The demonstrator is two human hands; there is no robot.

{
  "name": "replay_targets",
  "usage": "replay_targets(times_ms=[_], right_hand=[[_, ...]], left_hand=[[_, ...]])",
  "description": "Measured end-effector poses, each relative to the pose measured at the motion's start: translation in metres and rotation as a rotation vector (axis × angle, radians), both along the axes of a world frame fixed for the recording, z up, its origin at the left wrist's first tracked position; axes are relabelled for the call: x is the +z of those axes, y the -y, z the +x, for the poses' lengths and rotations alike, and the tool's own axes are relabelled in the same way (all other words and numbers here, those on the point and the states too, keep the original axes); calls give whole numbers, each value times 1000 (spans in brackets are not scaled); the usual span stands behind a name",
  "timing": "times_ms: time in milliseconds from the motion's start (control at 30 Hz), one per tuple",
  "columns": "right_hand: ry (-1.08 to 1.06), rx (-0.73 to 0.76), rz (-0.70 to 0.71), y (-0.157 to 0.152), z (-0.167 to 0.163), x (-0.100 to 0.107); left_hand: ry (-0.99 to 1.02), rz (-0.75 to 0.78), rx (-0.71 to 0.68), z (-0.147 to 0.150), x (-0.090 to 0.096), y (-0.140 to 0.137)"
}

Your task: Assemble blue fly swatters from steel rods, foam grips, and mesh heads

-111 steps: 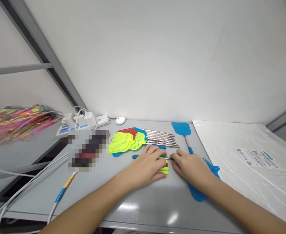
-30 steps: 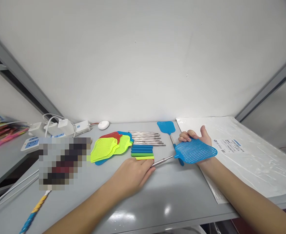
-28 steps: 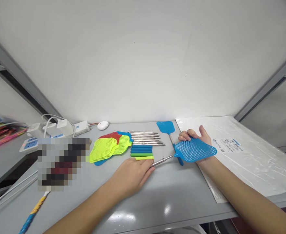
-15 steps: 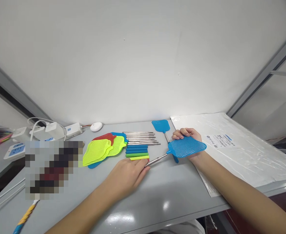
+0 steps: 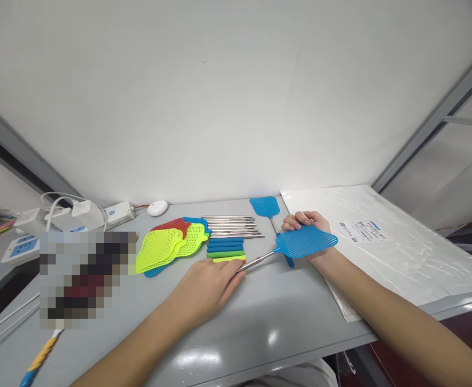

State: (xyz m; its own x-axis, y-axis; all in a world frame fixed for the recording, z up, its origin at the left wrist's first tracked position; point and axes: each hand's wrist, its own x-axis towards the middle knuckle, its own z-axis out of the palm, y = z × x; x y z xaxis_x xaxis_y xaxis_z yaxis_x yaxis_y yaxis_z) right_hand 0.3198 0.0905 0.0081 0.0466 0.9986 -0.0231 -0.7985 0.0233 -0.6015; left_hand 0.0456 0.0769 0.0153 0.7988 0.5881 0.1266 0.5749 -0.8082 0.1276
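We see a blue perforated plastic swatter head (image 5: 307,241) on a slim silver metal rod (image 5: 256,260), held up over the front part of the worktop between both hands. The left hand (image 5: 205,282) is closed around the near end of the rod, beside the tubes. The right hand (image 5: 313,221) sits behind the blue head with its fingers curled along the upper edge — the palm is hidden, so we cannot tell how firmly it grips.

Just behind, we find a second blue swatter with a silver rod (image 5: 264,206) lying on the worktop, its blue handle passing under the held one. Next come a row of blue, green and yellow tubes (image 5: 225,248) and, beyond them, a row of silver metal rods (image 5: 231,226). To their left lies an overlapping pile of yellow-green, red and blue perforated heads (image 5: 159,251).

Farther out, we note a round white device (image 5: 157,208), a white power strip (image 5: 23,247) with plugs, a pixelated object (image 5: 91,274) and, on the right — a flat white plastic-wrapped package (image 5: 405,263) bearing a label. All rest on the grey worktop (image 5: 296,312).
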Motion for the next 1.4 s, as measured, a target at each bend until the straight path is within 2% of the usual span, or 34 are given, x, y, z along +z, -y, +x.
replay_targets(times_ms=[233, 400, 567, 700, 767, 900, 1000, 1167, 1400], right_hand=[[-7, 0, -29, 1, -2, -2], [66, 1, -85, 3, -8, -1], [249, 60, -201, 4, -6, 3], [459, 146, -341, 5, -1, 5], [574, 225, -359, 8, 0, 7], [648, 480, -258, 14, 1, 14], [678, 548, -194, 16, 3, 16], [923, 358, -87, 16, 3, 13], [1126, 200, 59, 21, 0, 17]], left_hand=[[-10, 11, 3, -1, -3, -1], [-8, 45, 8, -2, -2, -1], [-39, 107, 59, -7, 5, -8], [-64, 188, 161, -18, 9, -23], [-62, 222, 184, -24, 11, -29], [-55, 263, 163, -30, 14, -33], [-55, 261, 131, -29, 14, -31], [-100, 282, 128, -25, 10, -25], [-76, 320, 147, -19, 8, -18]])
